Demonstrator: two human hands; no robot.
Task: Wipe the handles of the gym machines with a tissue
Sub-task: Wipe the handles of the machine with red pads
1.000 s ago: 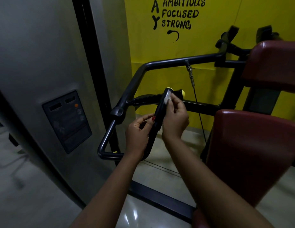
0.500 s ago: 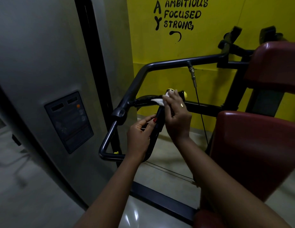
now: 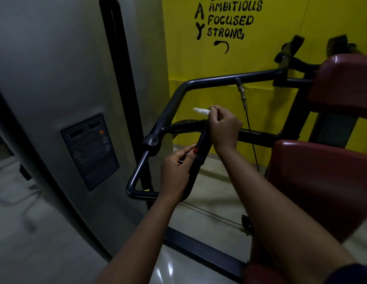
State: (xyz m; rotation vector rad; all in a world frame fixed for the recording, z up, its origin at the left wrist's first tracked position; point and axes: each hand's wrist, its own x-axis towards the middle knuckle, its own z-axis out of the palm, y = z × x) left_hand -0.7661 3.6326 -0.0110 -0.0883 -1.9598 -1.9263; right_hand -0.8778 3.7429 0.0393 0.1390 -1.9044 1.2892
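Hidden: the top end of the upright handle [image 3: 201,153] lies behind the right hand [image 3: 224,128], so I cannot tell whether the hand touches it. Most of the tissue [image 3: 201,110] is buried in the fingers – only a white tuft shows.
Cut off: the red seat pad [image 3: 322,181] and the red back pad [image 3: 342,78] run off the right edge. The top line of the black lettering [image 3: 229,19] on the yellow wall [image 3: 281,27] is cropped.
Hard to read: the label panel [image 3: 90,150] on the grey housing [image 3: 55,78] at the left is too dark to make out.
Right grip: fingers curled tight, pinching the tissue at the fingertips.
Left grip: the left hand [image 3: 176,171] holds the handle at mid-length, thumb and fingers closed on it, one red nail showing.
Tissue place: above the side grip [image 3: 186,125] and clear of it, poking left from the right hand.
Around: the dark frame tube [image 3: 229,78] bends over both hands on the far side, and a thin cable [image 3: 251,140] hangs from it just right of the right hand.
Change: half a second ago the tissue lay on the handle's top under flatter fingers – now it is lifted off. The left hand has stayed put.
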